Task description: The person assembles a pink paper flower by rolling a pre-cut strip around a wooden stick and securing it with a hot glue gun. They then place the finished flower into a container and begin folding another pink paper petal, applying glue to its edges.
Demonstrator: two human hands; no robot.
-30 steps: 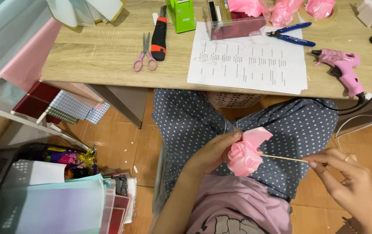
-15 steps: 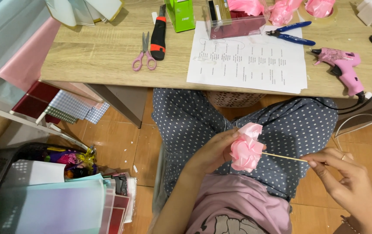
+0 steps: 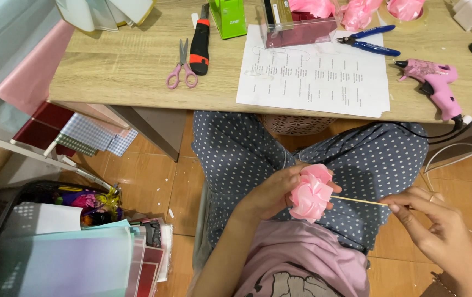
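In the head view, the left hand (image 3: 271, 192) is wrapped around a pink ribbon flower (image 3: 310, 193), over the lap. A second ago a loose ribbon end stuck up at 12 o'clock; now it is folded in, so the flower looks fuller. The right hand (image 3: 439, 234) pinches the thin stick (image 3: 357, 201) at 3 o'clock. On the wooden worktop (image 3: 109, 66) lie scissors (image 3: 182, 67), a paper sheet (image 3: 315, 74) and a pink glue gun (image 3: 432, 82). The floor is orange tile.

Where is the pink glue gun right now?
Head view: the pink glue gun lies at the table's right end, beside the printed sheet, below the blue pliers.
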